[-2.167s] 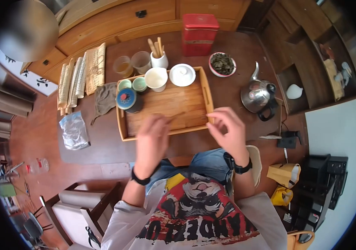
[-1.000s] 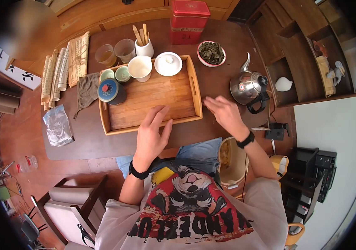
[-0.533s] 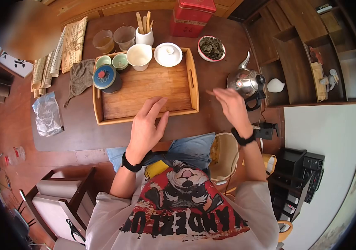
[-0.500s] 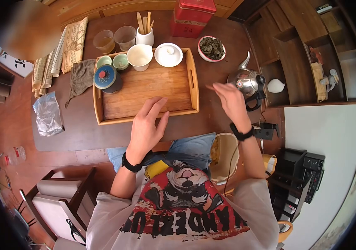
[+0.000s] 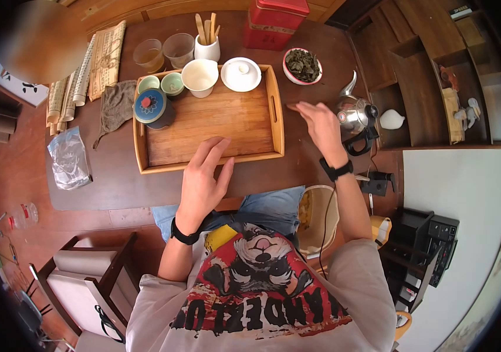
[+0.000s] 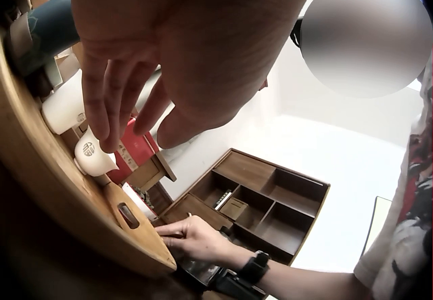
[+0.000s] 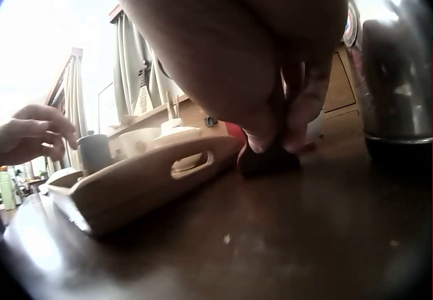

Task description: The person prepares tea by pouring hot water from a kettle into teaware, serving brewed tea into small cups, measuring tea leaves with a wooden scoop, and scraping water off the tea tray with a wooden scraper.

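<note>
My left hand (image 5: 202, 179) is held over the front rim of the wooden tray (image 5: 162, 167), its fingers loosely extended and nothing in them. On the tray stand a blue-lidded jar (image 5: 152, 111), two pale green cups (image 5: 172, 85), a white pitcher (image 5: 199, 79) and a white lidded gaiwan (image 5: 241, 73). To the right of the tray, my right hand (image 5: 322, 126) pinches a slim brown wooden piece (image 5: 291, 106). In the right wrist view this dark brown piece (image 7: 267, 165) is low at the tabletop beneath the fingertips; its exact kind is mostly hidden by them.
A steel kettle (image 5: 353, 114) stands just right of my right hand. Behind are a bowl of tea leaves (image 5: 302, 66), a red tin (image 5: 275, 23), a holder with wooden tools (image 5: 207, 48) and two clear cups (image 5: 179, 50). Rolled scrolls, a cloth (image 5: 117, 105) and a plastic bag (image 5: 68, 158) lie left.
Both hands have drawn apart; the left, earlier near a thin brown stick, is now without it. My right hand has moved off the tray's edge to its right, and the view has shifted.
</note>
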A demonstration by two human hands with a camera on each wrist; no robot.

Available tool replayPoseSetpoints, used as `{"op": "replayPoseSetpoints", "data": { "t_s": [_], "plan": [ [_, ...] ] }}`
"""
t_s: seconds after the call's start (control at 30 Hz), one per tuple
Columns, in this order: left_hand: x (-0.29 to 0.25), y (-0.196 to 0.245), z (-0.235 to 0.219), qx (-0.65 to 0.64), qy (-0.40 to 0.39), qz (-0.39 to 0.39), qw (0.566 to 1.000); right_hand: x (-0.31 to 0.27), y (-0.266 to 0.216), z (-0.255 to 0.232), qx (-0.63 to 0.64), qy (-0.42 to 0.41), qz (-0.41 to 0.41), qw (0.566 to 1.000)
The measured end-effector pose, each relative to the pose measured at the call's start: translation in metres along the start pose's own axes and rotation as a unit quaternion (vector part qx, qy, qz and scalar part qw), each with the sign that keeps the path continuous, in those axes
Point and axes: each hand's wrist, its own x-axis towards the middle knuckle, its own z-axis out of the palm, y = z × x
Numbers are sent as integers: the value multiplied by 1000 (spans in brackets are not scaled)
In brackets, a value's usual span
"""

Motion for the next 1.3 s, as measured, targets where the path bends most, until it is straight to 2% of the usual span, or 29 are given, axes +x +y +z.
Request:
{"op": "replayPoseSetpoints", "data": {
  "t_s": [0.07,0.2,0.27,0.33,0.4,0.47,0.5,0.57,0.6,0.67,0.87,1.03,1.1,1.17,1.23,1.3],
  "plan": [
    [1,1,2,-3,3,5,1000,-33,-8,-12,-11,-51,30,998],
    [1,0,7,-17,-6,-8,1000,-96,-26,-28,-15,-39,4,999],
    [1,-1,8,-20,-6,21,1000,-116,-37,-36,8,-42,43,998],
    [0,-1,10,-26,-9,18,999,-124,-38,-44,11,-56,44,997],
    [0,0,11,-31,-6,16,999,-112,-41,-55,15,-69,40,997],
    [0,2,11,-34,-19,18,999,-87,-41,-66,43,-103,90,990],
    [0,3,10,-33,-16,19,999,-76,-34,-59,43,-101,88,990],
    [-2,6,9,-33,-15,28,999,-51,-15,-37,47,-10,89,995],
    [-3,7,8,-31,-14,30,999,-38,-8,-28,48,-8,88,995],
    [-5,9,5,-26,-8,35,999,-10,3,-12,-23,62,57,996],
    [-13,5,-2,-8,1,29,1000,31,10,14,-131,52,117,983],
    [-11,4,-3,-14,-12,16,1000,14,1,7,-160,-33,181,970],
    [-10,5,-2,-21,-14,17,1000,-10,-4,1,-119,-8,114,986],
    [-9,6,-1,-44,-22,-4,999,-36,-11,-10,-94,-19,123,988],
    [-8,6,1,-48,-29,1,998,-66,-7,-15,-53,-6,75,996],
    [-7,5,4,-51,-38,6,998,-93,-13,-21,-48,-18,82,995]
  ]
}}
